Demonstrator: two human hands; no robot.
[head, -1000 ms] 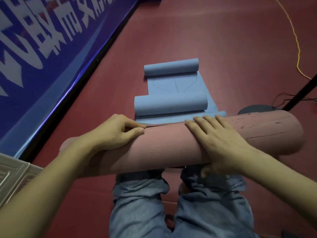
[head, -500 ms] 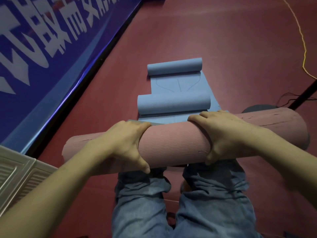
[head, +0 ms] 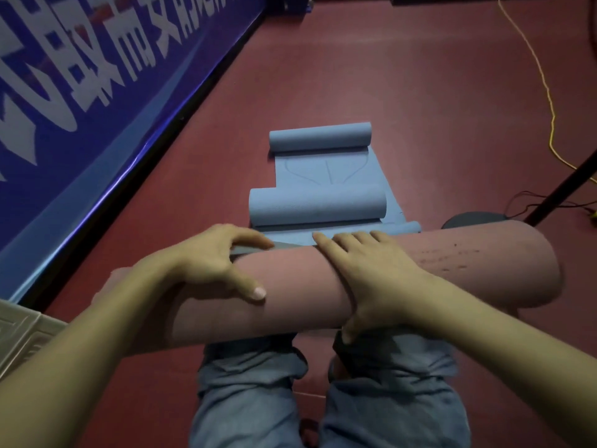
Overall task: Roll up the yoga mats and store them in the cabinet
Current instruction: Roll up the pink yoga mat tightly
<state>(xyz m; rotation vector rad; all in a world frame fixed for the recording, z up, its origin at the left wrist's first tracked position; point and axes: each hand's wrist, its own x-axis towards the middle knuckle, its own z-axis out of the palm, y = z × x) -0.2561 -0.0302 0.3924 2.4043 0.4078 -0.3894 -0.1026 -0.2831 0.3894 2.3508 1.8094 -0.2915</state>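
A thick pink yoga mat roll lies crosswise over my knees, close to the floor. My left hand grips it left of centre, fingers over the top and thumb on the near side. My right hand wraps over the roll right of centre, thumb underneath. Beyond the roll a blue yoga mat lies partly unrolled on the floor, with one rolled end far away and another rolled part closer. No cabinet is in view.
A blue banner wall runs along the left. A pale panelled object sits at the lower left. A yellow cable, black wires and a dark stand with a round base occupy the right. Red floor stretches ahead.
Both hands went from resting flat on the pink roll to gripping around it. The roll has turned forward toward the blue mat and sits tighter.
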